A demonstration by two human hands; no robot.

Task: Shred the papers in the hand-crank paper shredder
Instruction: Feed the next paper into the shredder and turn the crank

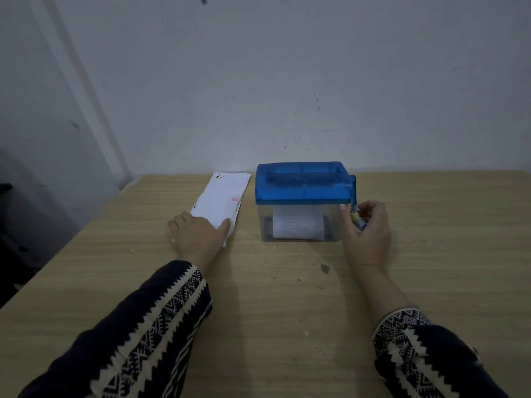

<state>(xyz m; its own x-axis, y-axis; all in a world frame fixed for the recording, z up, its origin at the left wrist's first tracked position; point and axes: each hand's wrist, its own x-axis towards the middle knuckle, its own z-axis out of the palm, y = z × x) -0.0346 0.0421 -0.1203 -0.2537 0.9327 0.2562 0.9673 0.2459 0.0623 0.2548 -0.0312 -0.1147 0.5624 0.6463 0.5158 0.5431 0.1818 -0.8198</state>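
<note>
The hand-crank shredder (301, 182) has a blue translucent lid and a clear bin, and stands at the table's far middle. White paper (297, 225) shows inside the bin. Its blue crank arm (354, 193) hangs down on the right side. My right hand (369, 234) grips the crank's knob at the bottom of the arm. A stack of white papers (222, 199) lies left of the shredder. My left hand (198, 237) rests on the stack's near end, thumb pressed on top; whether the fingers curl under the sheets is hidden.
The wooden table (273, 297) runs up to a pale wall (258, 81) right behind the shredder. The table's left edge falls off to a dark area (17, 225).
</note>
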